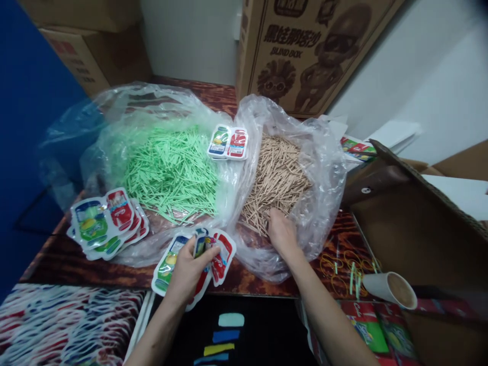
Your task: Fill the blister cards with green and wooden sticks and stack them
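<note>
My left hand (187, 269) is closed round a bunch of printed bottle-shaped packets (221, 254) at the table's front edge. My right hand (281, 231) reaches into a clear plastic bag (324, 203) holding a heap of tan wooden sticks (276, 175); its fingers are buried among the sticks, so I cannot see what they grip. A second clear bag (114, 132) to the left holds a heap of green sticks (171, 170). One twin packet (227, 143) lies on the bags between the two heaps. A stack of more packets (107, 221) rests at the left.
Cardboard boxes stand behind, the largest printed BLIND BOX (305, 51). An open brown carton (419, 223) fills the right side. Yellow rubber bands (343, 264), a few green sticks and a tipped paper cup (391, 288) lie at front right. The dark wooden table (95, 272) shows at front left.
</note>
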Demonstrator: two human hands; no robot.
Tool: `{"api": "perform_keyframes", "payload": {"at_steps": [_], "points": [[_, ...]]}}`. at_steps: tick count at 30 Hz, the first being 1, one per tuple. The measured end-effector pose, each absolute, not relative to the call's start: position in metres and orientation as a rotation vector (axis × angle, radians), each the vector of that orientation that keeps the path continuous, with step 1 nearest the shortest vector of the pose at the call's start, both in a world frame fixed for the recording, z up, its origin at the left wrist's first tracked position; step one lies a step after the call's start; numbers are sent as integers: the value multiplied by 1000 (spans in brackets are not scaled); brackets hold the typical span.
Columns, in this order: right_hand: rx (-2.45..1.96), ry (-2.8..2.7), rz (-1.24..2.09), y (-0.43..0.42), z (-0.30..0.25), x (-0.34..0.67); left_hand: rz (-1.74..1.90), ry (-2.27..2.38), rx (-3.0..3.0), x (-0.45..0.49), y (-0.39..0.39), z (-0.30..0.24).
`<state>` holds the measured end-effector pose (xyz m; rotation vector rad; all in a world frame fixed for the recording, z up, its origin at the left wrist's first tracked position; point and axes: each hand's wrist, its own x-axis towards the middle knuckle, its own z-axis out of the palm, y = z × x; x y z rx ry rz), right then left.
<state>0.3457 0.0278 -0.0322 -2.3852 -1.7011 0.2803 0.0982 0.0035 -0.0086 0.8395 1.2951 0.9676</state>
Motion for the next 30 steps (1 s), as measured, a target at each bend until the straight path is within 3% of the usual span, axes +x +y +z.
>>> {"api": "perform_keyframes", "payload": {"at_steps": [3, 10, 15, 22, 30], "points": [[-2219, -1515, 457, 30, -30, 353, 949, 1290, 811, 99, 4, -6], [-1275, -639, 1544, 19, -5, 346, 959, 1285, 979, 103, 3, 0], [-1005, -515, 1908, 9, 9, 305, 965, 1296, 1028, 107, 1, -1], [-1302, -963, 1618, 5, 32, 277, 996, 1314, 1075, 106, 1, 0], [-1463, -1211, 1246, -2, 22, 273, 843, 1048, 1030, 90, 9, 10]]}}
